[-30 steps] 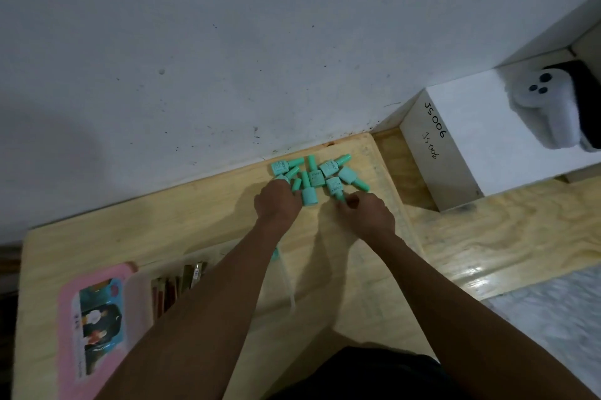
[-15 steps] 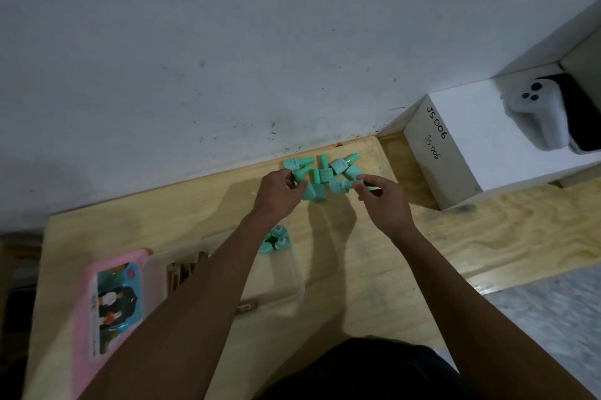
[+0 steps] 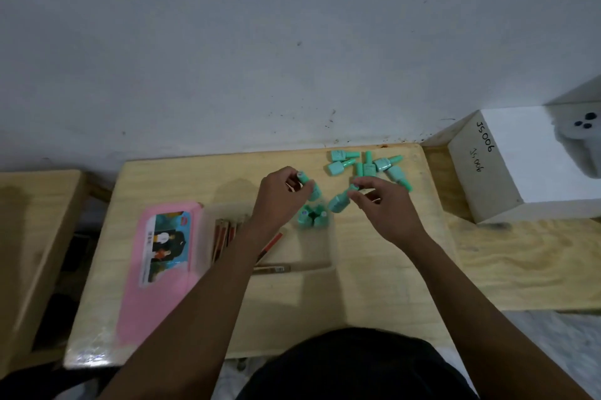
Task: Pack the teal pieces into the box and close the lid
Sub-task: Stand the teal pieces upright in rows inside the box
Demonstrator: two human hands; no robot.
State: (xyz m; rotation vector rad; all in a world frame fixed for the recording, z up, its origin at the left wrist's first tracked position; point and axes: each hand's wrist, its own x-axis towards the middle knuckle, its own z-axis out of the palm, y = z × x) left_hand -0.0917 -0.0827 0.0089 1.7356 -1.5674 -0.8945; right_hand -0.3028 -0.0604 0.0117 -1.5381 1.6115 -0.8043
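Several teal bottle-shaped pieces lie in a loose pile at the far right of the small wooden table. My left hand holds one teal piece by its cap, just above the clear box. My right hand pinches another teal piece by its neck, tilted over the box's far right corner. A few teal pieces stand upright inside that corner. The pink lid lies open to the box's left.
Brown sticks fill the box's left part, and one lies across its front. A white box marked JS006 stands to the right with a white controller on it. A wall runs behind the table, and a wooden surface lies left.
Both hands have lifted a teal piece each from the pile and drawn back toward the box. The view has shifted, bringing the box and pink lid nearer the middle.
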